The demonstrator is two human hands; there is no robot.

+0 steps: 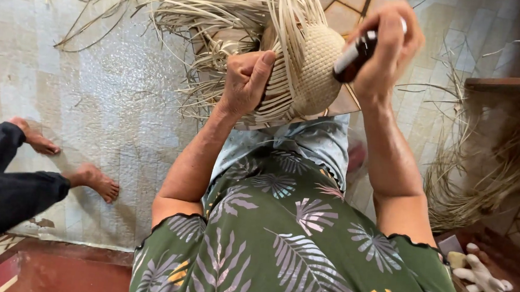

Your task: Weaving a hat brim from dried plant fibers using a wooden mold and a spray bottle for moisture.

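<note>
single head cam, looks steeply down over wearer's green leaf-print dress (278,249), close to the pale half-woven straw hat (312,71) at frame top; quilted floor mat (93,112) left of hat.

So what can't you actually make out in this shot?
- Head view: the right hand wraps the dark tool, hiding its far end.
- The left hand covers the strands it grips on the woven straw piece.
- Loose straw ends run off the top edge.
- The seated person's legs are cut off at the left edge.

Pale straw-coloured woven hat (316,68); green dress (278,249) patterned with grey-white palm leaves; dark brown tool (354,55); black trousers (5,178).
</note>
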